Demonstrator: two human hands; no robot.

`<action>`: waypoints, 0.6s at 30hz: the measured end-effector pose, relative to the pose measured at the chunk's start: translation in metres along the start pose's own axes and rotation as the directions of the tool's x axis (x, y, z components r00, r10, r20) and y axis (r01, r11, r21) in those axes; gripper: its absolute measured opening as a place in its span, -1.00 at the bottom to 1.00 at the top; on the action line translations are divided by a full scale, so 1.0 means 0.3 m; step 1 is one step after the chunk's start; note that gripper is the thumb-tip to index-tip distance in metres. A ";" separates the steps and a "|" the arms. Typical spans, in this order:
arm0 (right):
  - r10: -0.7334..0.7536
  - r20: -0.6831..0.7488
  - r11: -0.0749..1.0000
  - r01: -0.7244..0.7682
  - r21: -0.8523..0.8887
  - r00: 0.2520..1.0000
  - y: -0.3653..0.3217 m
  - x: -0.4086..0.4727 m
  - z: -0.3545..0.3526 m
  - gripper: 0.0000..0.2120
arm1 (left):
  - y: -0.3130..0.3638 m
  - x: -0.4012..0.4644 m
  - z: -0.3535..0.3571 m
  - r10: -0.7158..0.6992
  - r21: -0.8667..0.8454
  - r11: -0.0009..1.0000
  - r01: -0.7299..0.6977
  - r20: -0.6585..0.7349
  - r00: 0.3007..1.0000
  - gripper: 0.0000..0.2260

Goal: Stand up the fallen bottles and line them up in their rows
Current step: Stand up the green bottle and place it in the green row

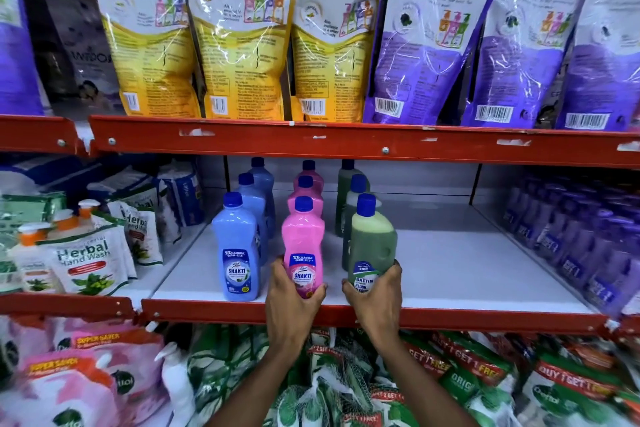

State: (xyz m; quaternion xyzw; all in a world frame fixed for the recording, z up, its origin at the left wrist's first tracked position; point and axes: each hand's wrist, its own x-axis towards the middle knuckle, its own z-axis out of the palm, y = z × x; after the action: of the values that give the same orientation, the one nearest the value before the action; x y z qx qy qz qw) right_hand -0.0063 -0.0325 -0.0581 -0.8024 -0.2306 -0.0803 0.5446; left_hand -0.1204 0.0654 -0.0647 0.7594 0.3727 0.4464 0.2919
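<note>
You are holding the front bottle of two rows, one in each hand, at the front edge of the white shelf [450,274].

Left hand [294,298]: wrapped round the base of the pink bottle [303,246], thumb on its left side, fingers curling round the right; the palm is covering the foot of the bottle. Right hand [375,295]: closed round the lower body of the green bottle [371,239], fingers lying across the label.

Position: both bottles are standing upright, caps up, near each other but not touching. The blue bottle [238,250] is standing free just beside the pink one, fronting its own row. Two more bottles are standing behind each front one; none is lying down in view.

Handling, judged: filled plastic bottles, so fairly heavy for their size, rigid enough to squeeze, smooth and glossy, probably slippery. Liquid level in the green one is showing below the neck, so expect some slosh. Low grip suits sliding and squaring the base; gripping at the neck would be tipping them.

Fronts look roughly level; only small nudges seem left.
</note>
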 end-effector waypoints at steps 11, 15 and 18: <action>-0.009 -0.155 0.998 0.019 0.059 0.988 -0.012 -0.072 -0.028 0.09 | -0.062 -0.024 -0.059 0.052 -0.143 0.989 -0.044 0.054 0.997 -0.15; -0.264 -0.282 0.954 0.293 0.066 0.922 -0.068 -0.197 0.006 -0.28 | -0.155 -0.022 -0.176 0.213 -0.086 0.966 -0.242 -0.257 0.943 -0.44; -0.278 -0.073 0.960 0.279 0.012 0.958 -0.129 -0.236 0.115 -0.18 | -0.196 0.044 -0.236 0.141 -0.032 0.986 -0.162 -0.341 0.930 -0.33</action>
State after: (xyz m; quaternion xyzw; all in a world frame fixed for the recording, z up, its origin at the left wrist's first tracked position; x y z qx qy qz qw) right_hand -0.0906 -0.0095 -0.0662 -0.7524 -0.3227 -0.1820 0.5446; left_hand -0.1973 0.1166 -0.0737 0.6891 0.3439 0.6019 0.2110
